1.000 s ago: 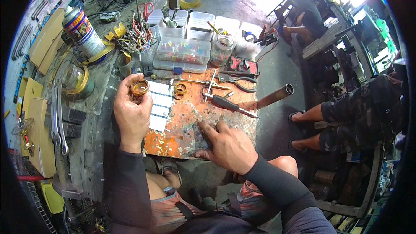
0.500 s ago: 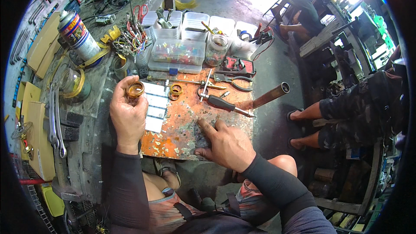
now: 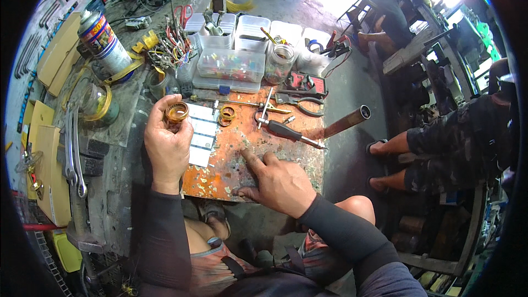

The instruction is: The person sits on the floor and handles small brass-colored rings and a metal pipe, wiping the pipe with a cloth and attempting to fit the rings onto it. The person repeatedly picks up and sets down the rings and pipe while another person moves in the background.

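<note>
Watching remotely, I have my left hand (image 3: pixel 169 154) pinching an amber ring (image 3: pixel 176 118) between thumb and curled fingers, the thumb on its near right side and the fingers around the far side, with the hollow facing up where I can look into it. To hold it well, I judge the pinch should be steady and even on the outer wall, since a hard squeeze from one side could make the ring slip or strain it; turning the wrist slowly seems the safer way to view the inside. My right hand (image 3: pixel 279 184) grips nothing that I can see: it lies palm down over the near edge of the worktop (image 3: pixel 212 184), index finger stretched forward, thumb out to the side, the others partly bent. Whether its fingertips press on the surface, I can't make out. Just right of the left hand lies a white sheet (image 3: pixel 202 142) with dark lines, and more amber rings (image 3: pixel 221 116) sit together beside its far end. Ahead of the right hand are a black-handled tool (image 3: pixel 285 131) and, past it, pliers (image 3: pixel 297 99); a metal tube (image 3: pixel 347 121) rises farther right. Beyond both hands stand a clear plastic box (image 3: pixel 230 66) and a glass jar (image 3: pixel 279 67), with a spray can (image 3: pixel 105 44) well out to the left
</note>
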`<state>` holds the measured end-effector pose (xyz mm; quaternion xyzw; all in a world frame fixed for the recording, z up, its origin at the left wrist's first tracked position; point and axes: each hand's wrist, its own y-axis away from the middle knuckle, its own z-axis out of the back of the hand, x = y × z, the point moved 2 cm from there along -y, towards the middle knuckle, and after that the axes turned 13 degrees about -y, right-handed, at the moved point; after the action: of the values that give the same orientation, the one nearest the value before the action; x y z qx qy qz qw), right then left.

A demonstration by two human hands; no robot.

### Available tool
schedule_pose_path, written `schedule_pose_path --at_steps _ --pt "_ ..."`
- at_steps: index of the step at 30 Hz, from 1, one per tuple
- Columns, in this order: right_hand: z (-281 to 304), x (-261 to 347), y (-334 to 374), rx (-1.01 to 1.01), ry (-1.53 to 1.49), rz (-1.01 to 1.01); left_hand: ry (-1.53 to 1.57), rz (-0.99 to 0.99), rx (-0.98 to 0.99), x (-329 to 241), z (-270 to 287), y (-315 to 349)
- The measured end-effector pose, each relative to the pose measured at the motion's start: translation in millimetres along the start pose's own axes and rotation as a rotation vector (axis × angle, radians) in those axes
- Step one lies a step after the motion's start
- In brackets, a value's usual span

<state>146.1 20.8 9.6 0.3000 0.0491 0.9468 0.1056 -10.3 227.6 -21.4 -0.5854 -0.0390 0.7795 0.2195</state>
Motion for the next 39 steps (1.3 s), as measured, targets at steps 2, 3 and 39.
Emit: schedule_pose_path --at_steps 2,3,39 --pt "-3.3 2.3 -2.8 0.007 -0.004 0.022 -0.018 -0.008 0.003 1.3 0.5 0.5" --pt "-4.0 3.1 -4.0 0.01 -0.003 0.035 -0.025 -0.013 0.001 1.3 1.1 0.3" --pt "6.3 -7.5 -11.2 -0.009 0.029 -0.08 0.002 0.001 0.01 1.1 0.7 -1.1"
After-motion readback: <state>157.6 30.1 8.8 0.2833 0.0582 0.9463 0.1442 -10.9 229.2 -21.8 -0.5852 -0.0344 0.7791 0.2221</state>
